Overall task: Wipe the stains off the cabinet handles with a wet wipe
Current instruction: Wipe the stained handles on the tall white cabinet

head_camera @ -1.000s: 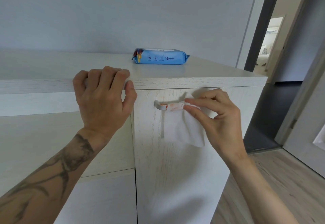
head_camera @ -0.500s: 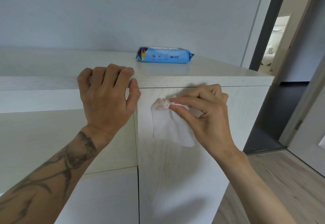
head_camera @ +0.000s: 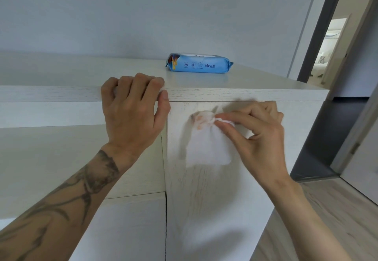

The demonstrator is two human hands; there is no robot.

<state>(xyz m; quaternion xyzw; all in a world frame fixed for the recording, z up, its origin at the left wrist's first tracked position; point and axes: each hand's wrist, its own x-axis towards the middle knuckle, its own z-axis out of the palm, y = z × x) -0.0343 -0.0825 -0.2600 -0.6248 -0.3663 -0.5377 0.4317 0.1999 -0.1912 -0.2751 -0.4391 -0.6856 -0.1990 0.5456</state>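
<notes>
My right hand (head_camera: 259, 133) pinches a white wet wipe (head_camera: 207, 148) between thumb and forefinger and presses it over the handle on the right cabinet door (head_camera: 204, 199). The wipe's bunched top carries orange-red stain marks and hides almost the whole handle (head_camera: 193, 116); only a small piece shows at the left. The rest of the wipe hangs down flat against the door. My left hand (head_camera: 133, 113) curls over the front edge of the cabinet top (head_camera: 61, 94), just left of the door, holding nothing else.
A blue pack of wet wipes (head_camera: 198, 64) lies on the cabinet top (head_camera: 266, 82) near the wall. To the right the cabinet ends at a dark doorway (head_camera: 337, 76) leading to a lit room. Wood flooring (head_camera: 327, 219) runs at the lower right.
My right hand slid the wipe leftward along the handle, from its right part to its left end. The bare left piece of the handle got covered. My left hand stayed on the cabinet edge.
</notes>
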